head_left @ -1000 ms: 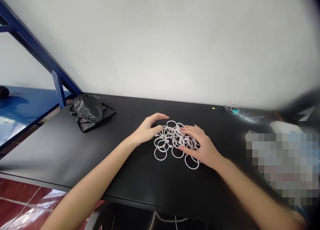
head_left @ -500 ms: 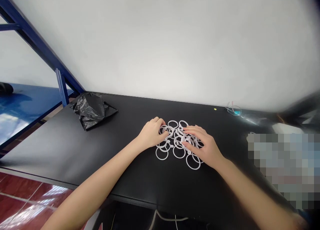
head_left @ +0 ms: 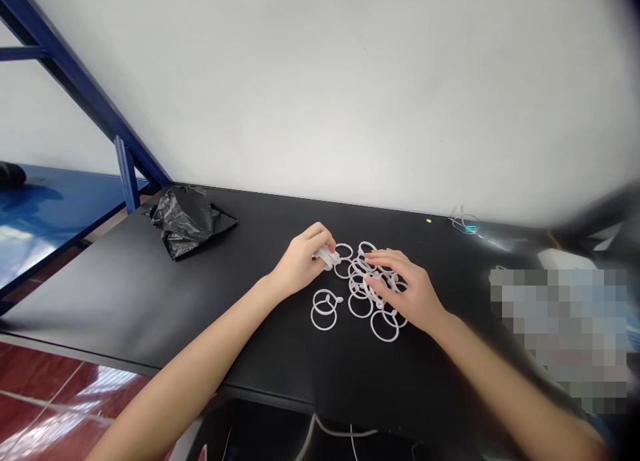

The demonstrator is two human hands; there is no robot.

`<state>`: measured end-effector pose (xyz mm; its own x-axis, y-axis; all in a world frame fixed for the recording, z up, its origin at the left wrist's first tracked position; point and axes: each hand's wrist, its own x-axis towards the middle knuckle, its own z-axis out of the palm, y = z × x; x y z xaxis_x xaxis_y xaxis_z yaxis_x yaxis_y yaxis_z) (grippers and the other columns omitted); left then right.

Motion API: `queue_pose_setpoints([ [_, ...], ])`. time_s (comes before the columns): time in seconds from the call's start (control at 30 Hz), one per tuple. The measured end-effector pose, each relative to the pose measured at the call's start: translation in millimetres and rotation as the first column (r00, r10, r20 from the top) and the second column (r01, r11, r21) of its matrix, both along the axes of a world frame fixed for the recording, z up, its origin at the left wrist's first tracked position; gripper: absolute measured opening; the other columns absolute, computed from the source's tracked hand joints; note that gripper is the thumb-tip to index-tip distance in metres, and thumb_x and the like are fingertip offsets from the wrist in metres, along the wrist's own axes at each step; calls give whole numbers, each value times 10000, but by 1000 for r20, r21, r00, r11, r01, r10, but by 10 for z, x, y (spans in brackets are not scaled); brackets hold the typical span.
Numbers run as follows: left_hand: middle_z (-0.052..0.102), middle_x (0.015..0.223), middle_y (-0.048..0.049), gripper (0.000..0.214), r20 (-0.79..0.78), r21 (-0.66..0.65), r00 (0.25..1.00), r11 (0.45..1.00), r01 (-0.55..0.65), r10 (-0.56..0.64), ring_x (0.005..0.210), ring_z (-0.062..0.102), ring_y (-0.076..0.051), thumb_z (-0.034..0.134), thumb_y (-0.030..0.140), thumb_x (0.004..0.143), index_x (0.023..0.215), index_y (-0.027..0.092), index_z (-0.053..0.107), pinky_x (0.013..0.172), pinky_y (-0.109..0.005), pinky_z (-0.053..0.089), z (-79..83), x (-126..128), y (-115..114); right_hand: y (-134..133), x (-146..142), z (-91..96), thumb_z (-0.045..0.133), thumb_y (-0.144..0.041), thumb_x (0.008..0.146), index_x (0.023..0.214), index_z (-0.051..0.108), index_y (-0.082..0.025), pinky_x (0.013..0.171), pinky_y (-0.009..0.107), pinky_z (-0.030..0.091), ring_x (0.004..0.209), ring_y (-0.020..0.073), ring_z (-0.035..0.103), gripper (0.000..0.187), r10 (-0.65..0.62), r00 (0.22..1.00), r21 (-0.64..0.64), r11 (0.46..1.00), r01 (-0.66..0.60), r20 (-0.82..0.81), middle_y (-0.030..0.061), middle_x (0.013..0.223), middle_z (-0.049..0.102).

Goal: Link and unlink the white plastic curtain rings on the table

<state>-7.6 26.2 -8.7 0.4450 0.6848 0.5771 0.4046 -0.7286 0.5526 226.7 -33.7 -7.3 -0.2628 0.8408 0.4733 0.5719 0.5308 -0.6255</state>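
A loose heap of white curtain rings (head_left: 360, 305), each with a small eyelet, lies on the black table (head_left: 260, 234). My left hand (head_left: 306, 261) is closed around several white rings, bunched together between thumb and fingers, at the heap's left side. Two overlapping rings (head_left: 324, 317) lie apart from the heap, just below that hand. My right hand (head_left: 407, 286) rests over the right part of the heap, fingers spread and touching the rings. Its palm and fingers cover some of them.
A crumpled black plastic bag (head_left: 187, 221) lies at the table's back left. Near the wall on the right are a thin wire loop (head_left: 465, 223) and a small yellow bit (head_left: 429, 221). Clear plastic and a blurred-out patch occupy the far right. A blue metal frame (head_left: 80, 87) stands at left.
My left hand has gathered several rings from the heap's left side and closed on them, leaving two rings apart. My right hand has stayed almost in place.
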Motion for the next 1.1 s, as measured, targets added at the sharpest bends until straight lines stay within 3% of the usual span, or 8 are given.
queue_pose_setpoints([
  [0.13,612,854,0,135,56,263,994,959,-108,96,821,581,-140,527,71,870,862,205,543,943,-356,452,12,2,-15,75,-60,109,626,-304,878,1021,670,-251,914,446,531,1039,260,648,160,39,999,-42,998,-38,21,63,1067,714],
  [0.2,626,857,1,77,70,281,991,952,-125,110,827,591,-142,544,134,905,873,204,544,981,-381,427,34,9,-22,140,-121,157,626,-284,873,1037,667,-245,917,444,518,1036,258,637,174,66,993,-69,996,-60,97,61,1062,704],
  [0.4,580,790,0,239,227,-108,974,994,32,-6,703,551,-117,648,266,869,723,176,481,690,-267,458,132,23,-18,408,-444,209,605,-119,808,970,677,-198,892,443,452,936,268,594,194,145,857,-191,980,-56,495,63,898,687],
  [0.57,593,845,-24,288,250,-143,964,981,134,-95,764,566,-131,697,272,825,676,169,472,737,-280,462,187,-43,31,592,-636,218,547,-25,727,829,632,-162,756,381,415,798,243,552,191,115,761,-194,981,15,638,63,778,659],
  [0.73,625,955,-59,115,272,-150,962,986,67,-24,911,605,-183,638,236,846,921,175,576,879,-352,472,216,-162,93,630,-559,393,598,-57,710,808,617,-174,729,312,444,816,196,605,153,133,940,-246,968,-55,314,32,817,672],
  [0.83,625,1084,-80,249,293,-198,950,966,167,-104,1050,595,-221,616,229,832,1073,185,573,979,-410,441,211,-204,115,580,-485,534,618,-118,741,788,632,-192,761,304,470,814,171,644,88,147,985,-253,960,-121,85,1,815,682],
  [0.97,630,1086,-78,283,347,-350,890,839,417,-298,1029,609,-224,625,283,828,1086,180,566,950,-411,462,223,-179,83,491,-463,669,656,-170,757,819,666,-208,815,332,479,844,175,658,72,184,983,-244,952,-184,-23,-3,833,700],
  [1.1,642,915,-56,191,448,-466,840,722,512,-307,816,620,-168,617,288,842,964,152,560,743,-306,497,234,-137,41,452,-475,721,684,-198,758,833,682,-215,812,344,470,848,180,635,76,170,985,-228,959,-170,-19,2,839,700],
])
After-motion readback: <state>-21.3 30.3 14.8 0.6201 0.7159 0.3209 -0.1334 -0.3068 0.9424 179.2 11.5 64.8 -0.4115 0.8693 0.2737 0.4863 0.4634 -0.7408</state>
